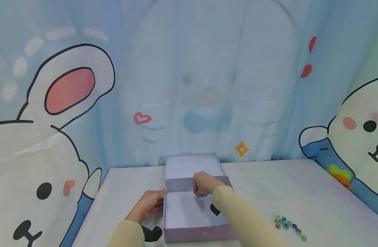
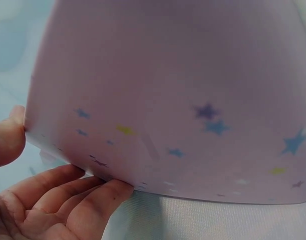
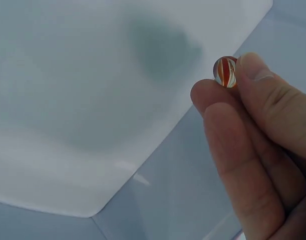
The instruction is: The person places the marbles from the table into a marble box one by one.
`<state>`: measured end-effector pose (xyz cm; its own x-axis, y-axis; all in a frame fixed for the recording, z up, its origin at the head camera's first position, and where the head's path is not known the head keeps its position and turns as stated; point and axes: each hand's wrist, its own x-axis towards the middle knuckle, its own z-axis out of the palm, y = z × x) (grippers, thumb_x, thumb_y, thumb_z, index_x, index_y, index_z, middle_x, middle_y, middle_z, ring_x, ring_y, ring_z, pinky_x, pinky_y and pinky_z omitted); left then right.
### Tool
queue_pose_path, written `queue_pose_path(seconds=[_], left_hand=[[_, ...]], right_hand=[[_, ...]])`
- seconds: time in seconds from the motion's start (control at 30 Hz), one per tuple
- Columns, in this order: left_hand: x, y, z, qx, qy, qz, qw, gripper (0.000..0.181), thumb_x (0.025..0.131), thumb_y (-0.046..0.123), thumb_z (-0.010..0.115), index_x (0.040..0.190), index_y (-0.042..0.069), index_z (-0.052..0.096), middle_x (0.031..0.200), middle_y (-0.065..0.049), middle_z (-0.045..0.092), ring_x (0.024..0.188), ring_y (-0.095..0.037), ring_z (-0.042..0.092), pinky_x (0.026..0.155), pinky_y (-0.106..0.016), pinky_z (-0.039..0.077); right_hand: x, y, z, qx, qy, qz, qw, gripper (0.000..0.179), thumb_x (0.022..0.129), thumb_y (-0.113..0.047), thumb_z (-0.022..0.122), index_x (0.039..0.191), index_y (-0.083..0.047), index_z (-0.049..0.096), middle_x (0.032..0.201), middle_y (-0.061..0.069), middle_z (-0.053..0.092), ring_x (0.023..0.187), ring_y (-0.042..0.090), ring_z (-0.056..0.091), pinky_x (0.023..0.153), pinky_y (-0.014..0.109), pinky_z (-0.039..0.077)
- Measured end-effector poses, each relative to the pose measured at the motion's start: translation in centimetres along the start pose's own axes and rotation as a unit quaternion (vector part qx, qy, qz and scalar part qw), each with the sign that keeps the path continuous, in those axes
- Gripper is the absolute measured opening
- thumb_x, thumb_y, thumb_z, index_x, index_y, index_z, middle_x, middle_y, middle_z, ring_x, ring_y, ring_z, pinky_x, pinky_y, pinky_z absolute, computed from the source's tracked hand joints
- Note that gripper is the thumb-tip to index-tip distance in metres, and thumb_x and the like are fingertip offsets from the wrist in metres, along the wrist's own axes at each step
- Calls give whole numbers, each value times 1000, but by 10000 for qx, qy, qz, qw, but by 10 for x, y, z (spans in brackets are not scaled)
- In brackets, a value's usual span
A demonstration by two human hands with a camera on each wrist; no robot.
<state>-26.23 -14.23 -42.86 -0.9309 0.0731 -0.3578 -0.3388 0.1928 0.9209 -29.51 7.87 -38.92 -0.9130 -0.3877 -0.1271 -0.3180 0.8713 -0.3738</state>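
A lilac tin box stands on the table with its hinged lid laid back at the far side. My left hand holds the left side of the box, thumb up at the rim and fingers lower along the wall. Small coloured stars decorate that outer wall in the left wrist view. Over the inside of the box, my right hand pinches a clear glass marble with red, orange and white swirls between thumb and index finger. In the head view the hand hides this marble.
Several loose glass marbles, green, blue and brown, lie on the white-covered table right of the box. A pale blue curtain with cartoon figures hangs behind the table. Black wrist cameras sit on both wrists.
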Motion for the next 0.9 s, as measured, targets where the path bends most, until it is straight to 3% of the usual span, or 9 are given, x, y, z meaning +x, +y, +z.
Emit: queue_pose_path(seconds=[0.67,0.73,0.8,0.87,0.9], left_hand=[[-1,1,1,27,-1,-33,10000,59,107,29,55,143,-16,45,144,-34,52,127,-41,59,104,-48,55],[0,1,0,-12,-30,-17,10000,59,107,29,55,143,-17,44,144,-34,52,127,-41,59,104,-48,55],[-1,2,0,-61,-60,-13,10000,59,107,28,55,143,-17,44,144,-34,52,127,-41,59,104,-48,55],[-1,2,-1,-74,-70,-13,9999,58,107,28,55,142,-17,45,143,-34,53,127,-42,60,104,-49,55],[-2,2,-2,-78,-64,-11,9999,58,107,28,55,142,-17,45,143,-34,53,127,-42,59,105,-49,55]], right_hand=[[11,-5,7,137,-8,133,9998,13,84,3,79,77,-6,74,67,1,65,62,12,58,61,25,56],[9,-2,5,341,16,134,9993,11,85,3,79,78,-6,75,67,1,66,62,12,59,62,25,57],[5,3,-1,892,32,90,9960,6,85,3,78,82,-3,78,70,4,70,63,12,63,63,26,59],[1,12,-8,1711,59,33,9852,4,87,0,78,90,0,79,77,7,75,68,11,67,67,27,62],[-1,18,-13,2200,57,-50,9755,9,88,-1,77,97,3,79,82,10,77,72,12,70,71,28,64]])
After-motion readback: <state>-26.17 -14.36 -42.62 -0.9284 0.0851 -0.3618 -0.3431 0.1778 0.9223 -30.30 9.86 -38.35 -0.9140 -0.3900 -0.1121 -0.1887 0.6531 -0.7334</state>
